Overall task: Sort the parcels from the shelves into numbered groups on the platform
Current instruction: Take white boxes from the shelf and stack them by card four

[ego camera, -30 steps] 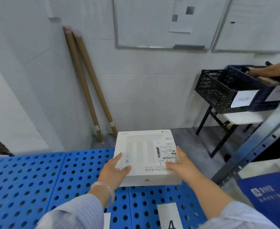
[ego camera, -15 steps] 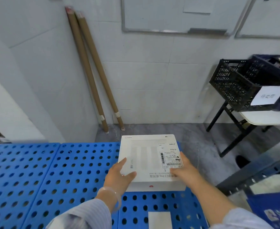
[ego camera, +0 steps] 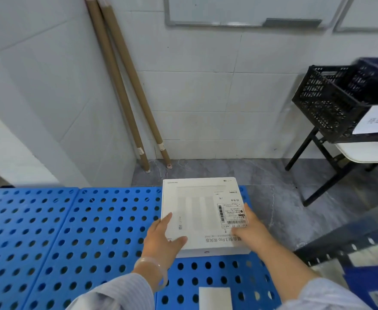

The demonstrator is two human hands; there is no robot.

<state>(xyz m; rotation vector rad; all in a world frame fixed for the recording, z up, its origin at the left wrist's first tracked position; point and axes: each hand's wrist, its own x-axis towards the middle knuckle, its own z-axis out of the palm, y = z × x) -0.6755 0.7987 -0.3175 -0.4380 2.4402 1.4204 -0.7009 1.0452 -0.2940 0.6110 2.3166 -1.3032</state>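
Your left hand [ego camera: 161, 238] clasps the near left corner of the white box [ego camera: 197, 211], thumb and forefinger lying on its lid, the other fingers hidden at the side. Your right hand [ego camera: 249, 231] takes the near right corner, thumb on the lid just beside the shipping label [ego camera: 232, 215], fingers wrapped along the right edge. Holding both near corners likely keeps the flat box level and square while you set it down, and leaves the label readable.

The box lies flat at the far right corner of the blue perforated platform [ego camera: 72, 231], its far edge reaching past the platform's rim. I cannot tell whether it already rests there fully. A white card [ego camera: 215, 297] lies on the platform nearer you, probably the group marker this parcel belongs to.

Farther off, two cardboard tubes [ego camera: 121, 86] lean in the wall corner, and a black crate [ego camera: 331, 101] sits on a folding table [ego camera: 362, 151] at the right.
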